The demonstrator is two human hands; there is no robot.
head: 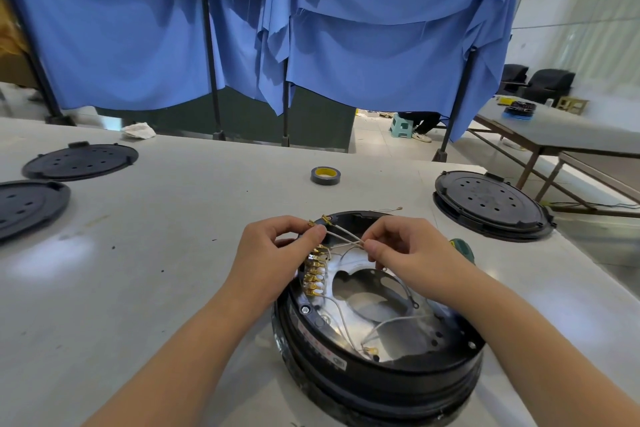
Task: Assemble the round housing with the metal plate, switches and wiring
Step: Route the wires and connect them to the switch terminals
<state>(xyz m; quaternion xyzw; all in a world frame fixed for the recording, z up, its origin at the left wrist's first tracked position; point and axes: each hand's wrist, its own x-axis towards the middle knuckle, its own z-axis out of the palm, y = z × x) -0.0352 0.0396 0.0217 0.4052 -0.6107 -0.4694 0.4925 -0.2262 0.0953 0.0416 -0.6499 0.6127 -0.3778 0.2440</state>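
1. A round black housing (377, 357) is set on a pale surface (156, 253), with a shiny metal plate (349, 288) seated inside it.
2. Above the housing's far rim, thin pale wires (346, 238) are pinched by the left hand (273, 253) near their brass terminals (323, 220).
3. The same wires are pinched by the right hand (405, 250).
4. A row of brass connectors (314, 274) is seen at the housing's left inner edge.
5. Beyond the housing lies a tape roll (325, 176); black perforated lids (81, 160) lie to its left.
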